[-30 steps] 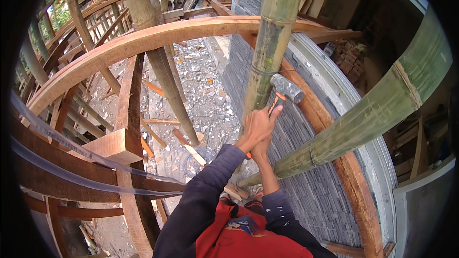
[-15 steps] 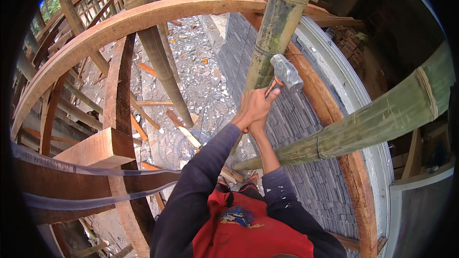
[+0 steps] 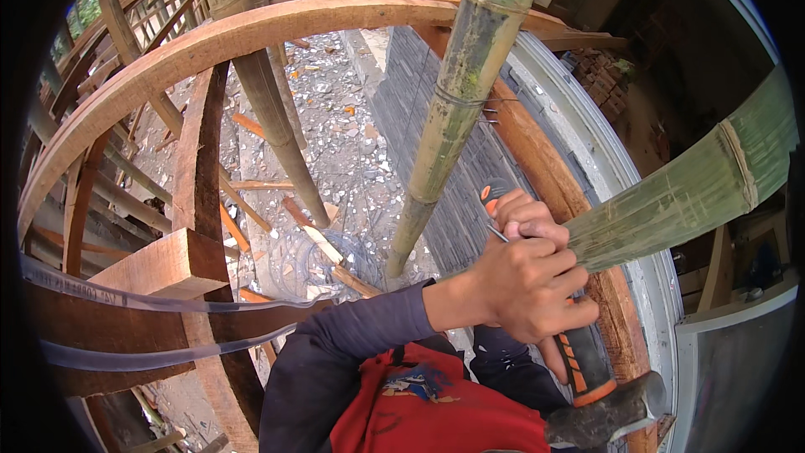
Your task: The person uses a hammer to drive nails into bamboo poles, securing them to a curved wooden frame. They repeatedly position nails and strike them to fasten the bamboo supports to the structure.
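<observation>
Both my hands are closed together on a short hammer (image 3: 585, 369), which is tilted down to the right, its heavy metal head near my right hip. My left hand (image 3: 532, 289) wraps over the black and orange handle, and much of my right hand (image 3: 530, 216) is hidden behind it. The handle's butt sticks out above the fingers. A thin metal shaft (image 3: 496, 233), like a nail, shows by the fingers; which hand holds it I cannot tell. Beyond stands an upright bamboo pole (image 3: 457, 101), with thin metal pieces (image 3: 490, 111) between it and a curved wooden beam (image 3: 545, 143).
A thick green bamboo pole (image 3: 679, 193) slants across on the right. A curved timber rail (image 3: 251, 29) arches over the front and left, beside a wooden post (image 3: 201, 151). Grey stone cladding (image 3: 411, 109) lies behind, with rubble and wood scraps (image 3: 327, 117) on the ground.
The hammer has swung from high by the upright bamboo pole down to my lower right, both hands moving with it. Its head now points down instead of up.
</observation>
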The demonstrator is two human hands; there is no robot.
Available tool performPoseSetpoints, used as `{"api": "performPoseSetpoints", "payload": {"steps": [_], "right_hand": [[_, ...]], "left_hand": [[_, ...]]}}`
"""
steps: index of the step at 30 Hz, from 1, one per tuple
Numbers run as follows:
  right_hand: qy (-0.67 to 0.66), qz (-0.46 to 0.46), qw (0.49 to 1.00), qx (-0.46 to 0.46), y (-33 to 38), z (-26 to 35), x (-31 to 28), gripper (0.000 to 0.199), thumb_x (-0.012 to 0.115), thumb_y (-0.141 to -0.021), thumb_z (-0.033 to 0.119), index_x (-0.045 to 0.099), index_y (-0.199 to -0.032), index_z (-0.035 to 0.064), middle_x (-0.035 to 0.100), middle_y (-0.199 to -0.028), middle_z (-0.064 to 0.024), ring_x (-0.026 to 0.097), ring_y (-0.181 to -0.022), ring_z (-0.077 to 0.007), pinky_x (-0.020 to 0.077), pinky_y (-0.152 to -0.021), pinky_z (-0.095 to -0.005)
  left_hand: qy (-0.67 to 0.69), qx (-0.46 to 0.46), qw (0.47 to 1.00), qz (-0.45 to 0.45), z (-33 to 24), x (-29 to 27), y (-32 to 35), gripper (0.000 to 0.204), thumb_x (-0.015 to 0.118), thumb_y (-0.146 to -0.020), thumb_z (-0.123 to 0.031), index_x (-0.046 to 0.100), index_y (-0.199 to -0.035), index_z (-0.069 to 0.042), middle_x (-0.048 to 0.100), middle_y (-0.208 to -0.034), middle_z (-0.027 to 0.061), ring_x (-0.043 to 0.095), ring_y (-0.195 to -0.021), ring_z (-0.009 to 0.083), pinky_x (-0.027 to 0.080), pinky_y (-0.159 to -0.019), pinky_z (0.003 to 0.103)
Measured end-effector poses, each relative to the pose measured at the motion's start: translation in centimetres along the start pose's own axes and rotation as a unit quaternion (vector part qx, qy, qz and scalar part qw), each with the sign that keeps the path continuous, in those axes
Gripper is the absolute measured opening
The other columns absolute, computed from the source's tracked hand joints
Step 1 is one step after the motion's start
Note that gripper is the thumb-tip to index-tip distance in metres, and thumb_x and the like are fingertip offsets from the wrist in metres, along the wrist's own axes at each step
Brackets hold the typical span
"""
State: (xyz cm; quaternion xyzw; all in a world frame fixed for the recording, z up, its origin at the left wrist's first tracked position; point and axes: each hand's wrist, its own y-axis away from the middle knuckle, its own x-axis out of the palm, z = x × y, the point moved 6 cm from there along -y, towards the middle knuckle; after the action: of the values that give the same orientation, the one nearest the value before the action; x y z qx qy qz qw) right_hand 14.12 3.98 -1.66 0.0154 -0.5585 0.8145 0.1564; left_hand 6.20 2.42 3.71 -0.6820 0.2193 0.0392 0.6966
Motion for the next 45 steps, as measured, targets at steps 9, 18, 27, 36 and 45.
{"api": "performPoseSetpoints", "payload": {"steps": [9,18,27,36,45], "right_hand": [[0.301,-0.025,0.847,0.439,9.7,-12.3,-1.8,0.039,0.066,-0.078,0.020,0.049,-0.103,-0.0046,0.061,-0.087,-0.0131,0.061,-0.066,-0.0235,0.0464,-0.055,-0.0375],[0.051,0.001,0.999,-0.010,-2.5,0.7,0.7,0.028,0.061,-0.080,0.015,0.048,-0.098,-0.0018,0.057,-0.076,-0.0097,0.058,-0.066,-0.0211,0.0435,-0.054,-0.0339],[0.265,0.071,0.869,0.412,11.2,-12.8,0.5,0.020,0.056,-0.084,0.009,0.049,-0.101,0.0003,0.054,-0.072,-0.0074,0.058,-0.074,-0.0201,0.0435,-0.060,-0.0322],[0.118,0.004,0.993,0.025,-0.4,1.1,0.6,0.020,0.060,-0.081,0.013,0.053,-0.096,0.0009,0.057,-0.073,-0.0081,0.058,-0.067,-0.0205,0.0439,-0.057,-0.0322],[0.269,-0.012,0.882,0.387,10.7,-15.1,-0.2,0.020,0.064,-0.079,0.016,0.060,-0.088,-0.0004,0.063,-0.071,-0.0096,0.061,-0.064,-0.0197,0.0460,-0.056,-0.0328]], "left_hand": [[-0.023,-0.555,0.825,0.099,14.7,4.4,9.7,0.058,0.047,-0.084,-0.057,0.060,-0.084,0.000,0.058,-0.063,0.0226,0.061,-0.063,0.0367,0.047,-0.058,0.043],[0.003,-0.020,0.999,-0.047,-0.9,-1.0,-5.7,0.027,0.058,-0.063,-0.035,0.049,-0.066,-0.010,0.049,-0.060,0.0043,0.053,-0.052,0.0210,0.041,-0.048,0.035],[0.011,-0.631,0.776,0.009,17.8,2.1,14.1,0.059,0.041,-0.090,-0.052,0.058,-0.089,0.005,0.054,-0.060,0.0239,0.057,-0.062,0.0423,0.042,-0.054,0.044],[0.011,-0.017,1.000,-0.003,3.1,0.3,-0.4,0.044,0.059,-0.075,-0.051,0.047,-0.069,-0.009,0.051,-0.055,0.0083,0.056,-0.049,0.0239,0.042,-0.045,0.036],[-0.093,-0.486,0.866,0.068,16.2,3.1,9.5,0.053,0.051,-0.086,-0.050,0.056,-0.077,0.003,0.053,-0.056,0.0206,0.057,-0.060,0.0391,0.044,-0.051,0.042]]}}
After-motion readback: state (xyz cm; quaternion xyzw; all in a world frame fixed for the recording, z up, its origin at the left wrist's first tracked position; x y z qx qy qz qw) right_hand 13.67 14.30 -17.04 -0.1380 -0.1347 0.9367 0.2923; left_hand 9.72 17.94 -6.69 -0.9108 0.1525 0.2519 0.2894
